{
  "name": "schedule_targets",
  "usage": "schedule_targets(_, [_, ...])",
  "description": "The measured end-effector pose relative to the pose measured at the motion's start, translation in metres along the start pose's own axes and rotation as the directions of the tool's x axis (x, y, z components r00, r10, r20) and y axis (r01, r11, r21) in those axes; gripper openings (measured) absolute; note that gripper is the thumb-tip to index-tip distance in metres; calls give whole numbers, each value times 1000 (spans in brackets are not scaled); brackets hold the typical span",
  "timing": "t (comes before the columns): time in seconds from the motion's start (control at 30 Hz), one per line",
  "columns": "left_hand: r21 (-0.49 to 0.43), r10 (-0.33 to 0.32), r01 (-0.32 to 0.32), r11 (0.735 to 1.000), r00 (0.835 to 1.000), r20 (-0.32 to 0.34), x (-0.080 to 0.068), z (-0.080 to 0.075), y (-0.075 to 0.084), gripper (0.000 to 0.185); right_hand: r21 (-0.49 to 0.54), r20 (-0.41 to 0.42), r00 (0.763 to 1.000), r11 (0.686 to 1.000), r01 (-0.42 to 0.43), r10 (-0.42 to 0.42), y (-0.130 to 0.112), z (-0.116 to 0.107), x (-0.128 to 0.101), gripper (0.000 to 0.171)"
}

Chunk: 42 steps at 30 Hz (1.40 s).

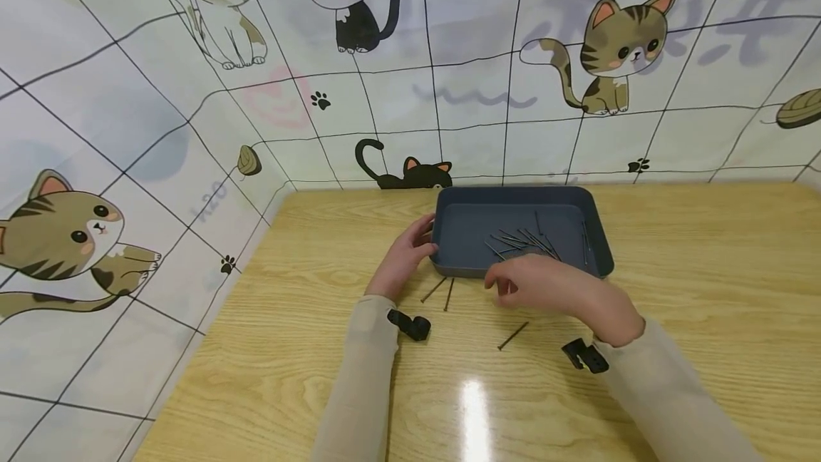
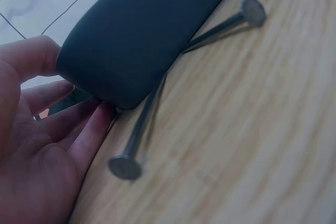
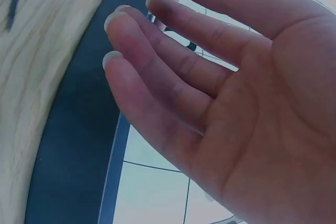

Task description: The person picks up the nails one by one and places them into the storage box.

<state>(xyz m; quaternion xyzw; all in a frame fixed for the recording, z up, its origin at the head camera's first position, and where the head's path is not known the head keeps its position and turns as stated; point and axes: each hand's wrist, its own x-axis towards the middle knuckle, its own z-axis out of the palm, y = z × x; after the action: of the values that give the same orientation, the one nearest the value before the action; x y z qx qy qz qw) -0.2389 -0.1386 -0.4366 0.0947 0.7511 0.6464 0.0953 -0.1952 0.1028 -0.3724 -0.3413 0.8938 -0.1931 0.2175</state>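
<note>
My left hand (image 1: pixel 405 252) holds the left end of a dark blue-grey tray (image 1: pixel 494 214). In the left wrist view, its fingers (image 2: pixel 86 129) reach the tray's base and another digit meets the corner higher up. My right hand (image 1: pixel 535 284) hovers at the tray's front rim, loosely bent and holding nothing. The right wrist view shows its fingers (image 3: pixel 142 66) bare, overlapping the tray wall (image 3: pixel 79 114). Several thin nails (image 1: pixel 522 241) lie inside the tray, partly hidden behind the right hand.
Two nails, one (image 1: pixel 433 289) left of the other (image 1: pixel 449 295), lie on the wooden table (image 1: pixel 269 376) against the tray's front. A third nail (image 1: pixel 513 336) lies nearer me. Behind the tray rises a cat-print wall covering (image 1: pixel 474 134); another stands at left.
</note>
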Motion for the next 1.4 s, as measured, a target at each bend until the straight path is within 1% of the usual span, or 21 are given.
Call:
schedule_targets(0.17, [8,-3,3,1000,1000,-3,-1,-1,3,58,-21,36,999,1000,-5,6,0,2,-3,22])
schedule_targets(0.33, [25,-11,11,1000,1000,3,-1,-1,4,58,-8,82,997,1000,0,1,-2,8,-3,21])
schedule_targets(0.5, [14,-12,12,1000,1000,-3,0,-1,4,58,-1,173,985,1000,-21,21,-6,15,-2,26])
schedule_targets(0.67, [5,-7,7,1000,1000,8,0,-1,4,58,-38,203,979,999,1,7,-10,19,-3,28])
schedule_targets(0.83, [7,-8,8,1000,1000,12,0,-1,4,58,-93,196,980,996,9,10,-12,23,-4,29])
schedule_targets(0.97, [-2,-10,10,1000,1000,6,0,-1,2,58,-134,175,984,991,9,15,-14,27,-3,29])
schedule_targets(1.1, [-11,-10,10,1000,1000,-20,5,-2,-6,57,-175,130,991,985,8,15,-15,31,-2,30])
schedule_targets(1.23, [20,-8,9,1000,999,-40,10,-3,-18,57,-212,85,996,977,-2,20,-17,35,-1,29])
schedule_targets(1.4, [29,5,-3,1000,999,-41,13,-3,-25,57,-252,37,999,968,-2,12,-20,41,1,26])
